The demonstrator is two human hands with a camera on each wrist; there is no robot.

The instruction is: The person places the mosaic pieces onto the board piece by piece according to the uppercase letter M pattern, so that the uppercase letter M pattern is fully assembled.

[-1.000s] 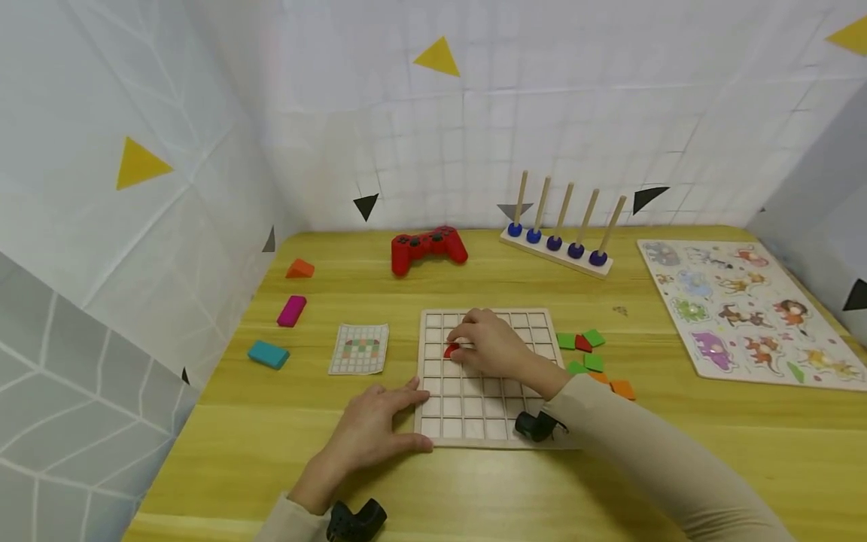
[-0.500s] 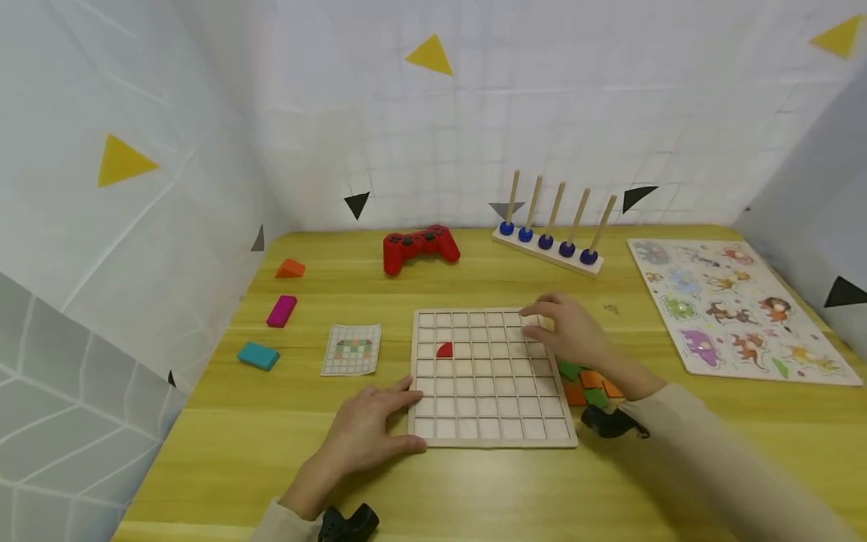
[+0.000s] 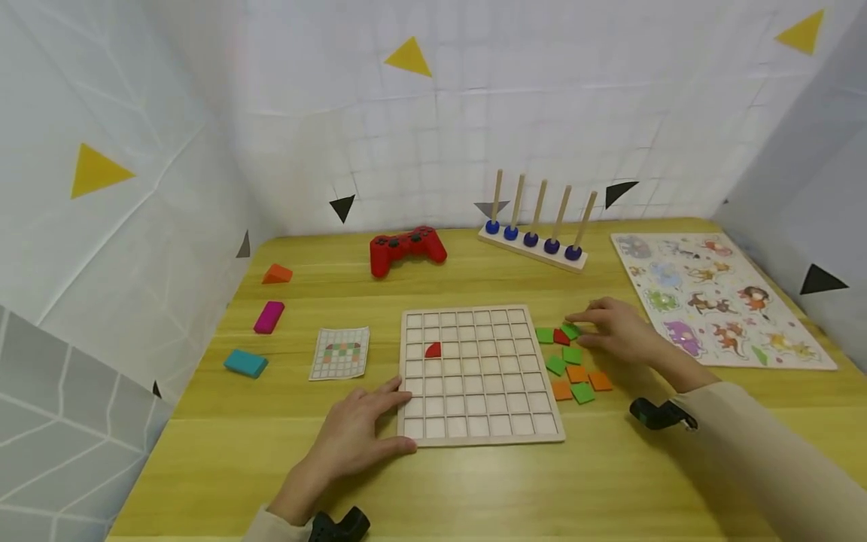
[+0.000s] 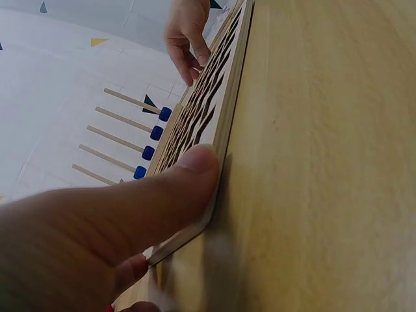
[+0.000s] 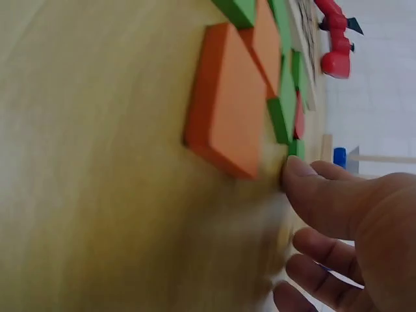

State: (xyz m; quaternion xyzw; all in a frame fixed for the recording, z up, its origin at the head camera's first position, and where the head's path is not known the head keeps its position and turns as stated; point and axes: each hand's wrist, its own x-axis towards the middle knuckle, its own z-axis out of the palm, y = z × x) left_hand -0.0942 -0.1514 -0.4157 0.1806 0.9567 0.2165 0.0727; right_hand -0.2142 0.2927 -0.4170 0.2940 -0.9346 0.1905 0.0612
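A wooden grid board [image 3: 484, 442] lies mid-table, with one red quarter-round piece [image 3: 433, 350] in a cell at its upper left. My left hand [image 3: 352, 429] rests at the board's left edge, thumb and fingers spread and touching the frame. In the left wrist view its thumb [image 4: 175, 188] lies against the rim. My right hand [image 3: 619, 331] is at the loose tiles right of the board, thumb and index finger on either side of a green tile [image 3: 570, 331]. Beside that tile lies a red piece [image 3: 561, 336]. Whether the fingers grip the green tile is unclear.
More green tiles and several orange tiles [image 3: 599, 382] lie nearby. Left of the board is a pattern card [image 3: 340, 354]. Blue [image 3: 246, 363], magenta [image 3: 269, 317] and orange blocks stand farther left. Behind are a red game controller [image 3: 408, 250], a peg stand [image 3: 532, 245] and an animal puzzle [image 3: 721, 301].
My right hand has let go of the red quarter-round piece, which stays in its cell, and moved right to the loose tiles. The left hand keeps its place at the board's edge.
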